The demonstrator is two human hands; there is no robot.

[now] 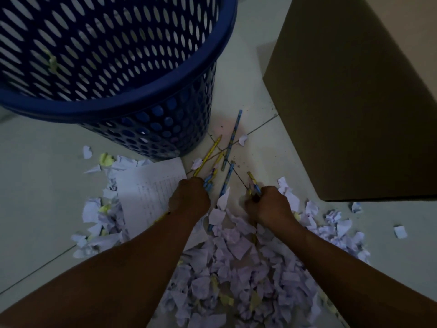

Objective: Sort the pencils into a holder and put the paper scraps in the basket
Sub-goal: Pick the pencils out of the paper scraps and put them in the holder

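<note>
While the blue perforated basket [113, 106] stands on the tiled floor [35, 162] at the upper left, almost nothing is seen inside it; only one pale yellowish bit, perhaps a scrap, is made out against its wall. A brown cardboard box [354, 102] is set to the right, well apart from the basket. No pencil holder is shown anywhere in view.

Below these, a broad heap of paper scraps [236, 268], mostly white with a few yellow pieces, is spread over the floor between and around the forearms, with stray bits scattered to either side. A printed sheet [151, 185] lies flat at the foot of the basket, partly covered by scraps.

At the far edge of the heap both hands are clamped on pencils. The left hand [189, 197] is curled round a small bundle [205, 162] of yellow and blue pencils that juts towards the basket. The right hand [267, 204] grips a few short-showing pencil ends [254, 183]. Between and beyond the hands, loose pencils [233, 136] lie crossed on the tiles, one partly hidden under a scrap.

The task is judged to be at an early stage: pencils are being gathered, none is sorted into a holder, and nearly all the scraps are left to be put in the basket.
</note>
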